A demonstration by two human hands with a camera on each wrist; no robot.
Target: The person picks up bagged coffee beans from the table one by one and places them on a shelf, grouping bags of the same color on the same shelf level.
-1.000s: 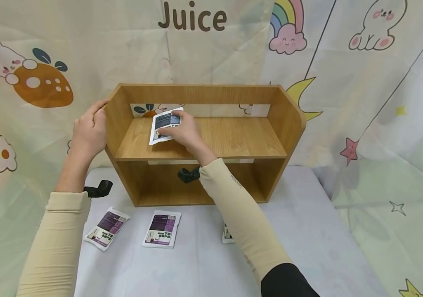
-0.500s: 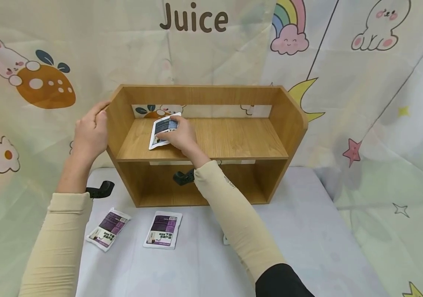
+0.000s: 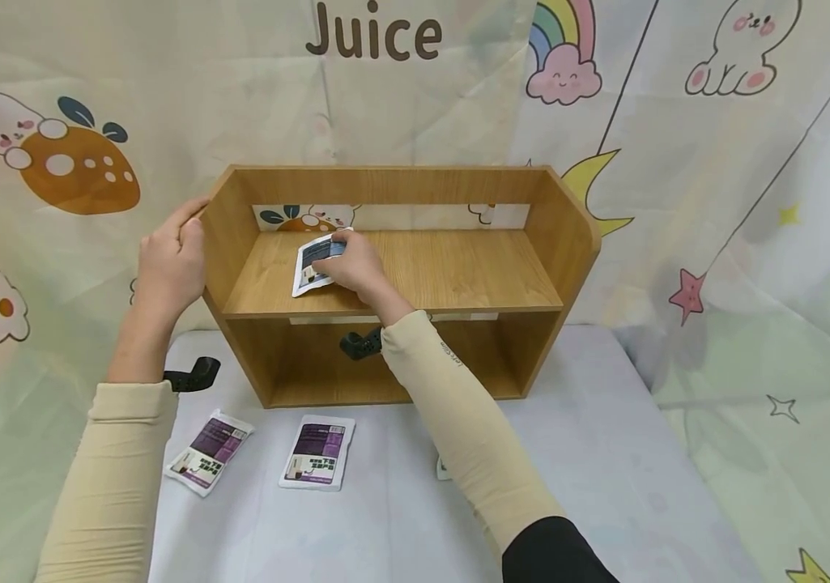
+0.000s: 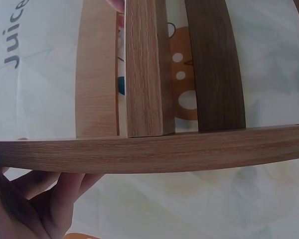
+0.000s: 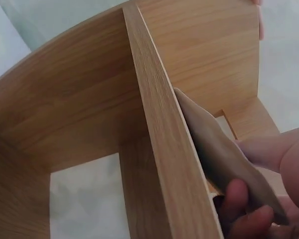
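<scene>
The left hand (image 3: 167, 263) grips the shelf's (image 3: 458, 275) left wall; the right hand (image 3: 358, 265) pinches a packet (image 3: 310, 263) on its upper board.

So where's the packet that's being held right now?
In the head view the packet lies on the left of the wooden shelf's upper board, pinched by the right hand.

Two bare hands, cream long sleeves, a black cuff near the right elbow, black wrist-mounted camera brackets.

Both arms in cream sleeves reach forward; the left hand (image 3: 167, 271) curls in a grip, the right hand (image 3: 356, 267) pinches.
</scene>
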